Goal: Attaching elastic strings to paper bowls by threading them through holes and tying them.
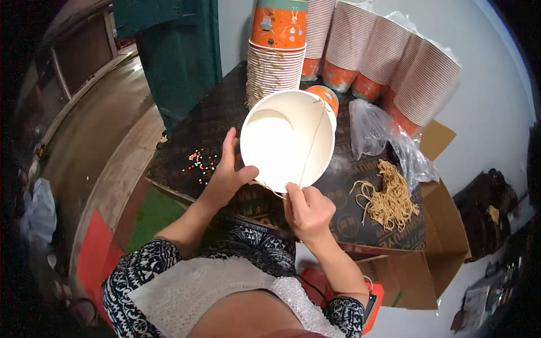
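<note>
A white-lined paper bucket [267, 143] is tilted with its mouth toward me above the black table. My left hand [224, 177] grips its left rim, thumb over the near edge and fingers along the outside. A thin tan cord [309, 147] runs across the inside from a knot at the far rim to the near rim. There my right hand [309, 211] is closed in a pinch at the rim, at the cord's near end. A short piece of cord also shows between the two hands. The exact fingertip hold is partly hidden.
A heap of tan cords [389, 200] lies on the right of the black table [248, 209], beside clear plastic wrap [372, 132]. Small coloured beads [202, 160] are scattered left. Behind stand a tall bucket stack [276, 67] and several wrapped stacks [428, 84]. A cardboard box [445, 219] is right.
</note>
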